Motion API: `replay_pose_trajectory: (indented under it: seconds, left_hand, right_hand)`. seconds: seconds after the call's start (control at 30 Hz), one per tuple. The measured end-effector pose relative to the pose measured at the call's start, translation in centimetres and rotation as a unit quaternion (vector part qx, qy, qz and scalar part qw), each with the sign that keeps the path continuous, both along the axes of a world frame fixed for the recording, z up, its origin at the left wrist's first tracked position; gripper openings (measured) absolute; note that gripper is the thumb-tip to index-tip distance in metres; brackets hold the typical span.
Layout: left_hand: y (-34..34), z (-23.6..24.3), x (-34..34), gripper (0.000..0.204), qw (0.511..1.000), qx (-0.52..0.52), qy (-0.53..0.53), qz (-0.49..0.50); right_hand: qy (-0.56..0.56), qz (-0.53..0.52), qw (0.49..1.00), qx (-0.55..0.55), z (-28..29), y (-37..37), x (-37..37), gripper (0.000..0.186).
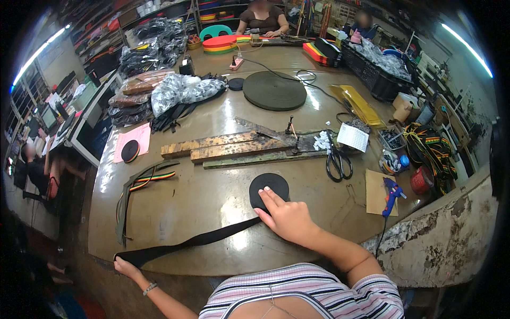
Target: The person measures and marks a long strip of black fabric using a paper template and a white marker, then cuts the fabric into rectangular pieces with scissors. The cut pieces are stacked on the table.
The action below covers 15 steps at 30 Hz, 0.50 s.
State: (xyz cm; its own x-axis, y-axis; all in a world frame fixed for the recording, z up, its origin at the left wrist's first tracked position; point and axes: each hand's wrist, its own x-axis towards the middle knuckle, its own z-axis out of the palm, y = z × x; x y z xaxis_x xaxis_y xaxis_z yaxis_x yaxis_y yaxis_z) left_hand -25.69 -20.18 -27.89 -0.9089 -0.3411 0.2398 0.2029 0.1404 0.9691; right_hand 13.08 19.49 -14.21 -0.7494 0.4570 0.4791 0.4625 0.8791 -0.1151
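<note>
My right hand (279, 210) rests on a dark round roll of webbing (273, 181), its fingertips pressing on the top, fingers extended. A black strap (191, 239) runs from the roll leftward and down across the table to my left hand (126, 268), whose fingers are closed on it at the table's front left edge. Above the roll lies a wooden jig (218, 154) with metal fittings, and black scissors (337, 165) are to its right. Loose green and multicolored straps (127, 191) lie left of the strap.
The table (202, 196) holds a large olive roll (274, 90), bagged bundles (149, 48), a black crate (372, 69) and a blue glue gun (393, 195) on cardboard. Two people (263, 24) (361, 26) are at the far side; another person (34, 175) sits at a desk on the left.
</note>
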Motion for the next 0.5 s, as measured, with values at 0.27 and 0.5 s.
replay_pose_trajectory:
  seconds: [0.27, 0.5]
  left_hand:
    - [0.1, -0.8, -1.0, 0.051, 0.992, -0.108, 0.04, 0.051]
    - [-0.5, -1.2, -1.5, 0.059, 0.982, -0.169, 0.032, 0.073]
  right_hand:
    - [0.204, -0.01, 0.879, -0.431, 1.8, 3.2, 3.1, 0.081]
    - [-0.003, 0.073, 0.94, -0.334, -1.4, 5.1, 2.2, 0.097]
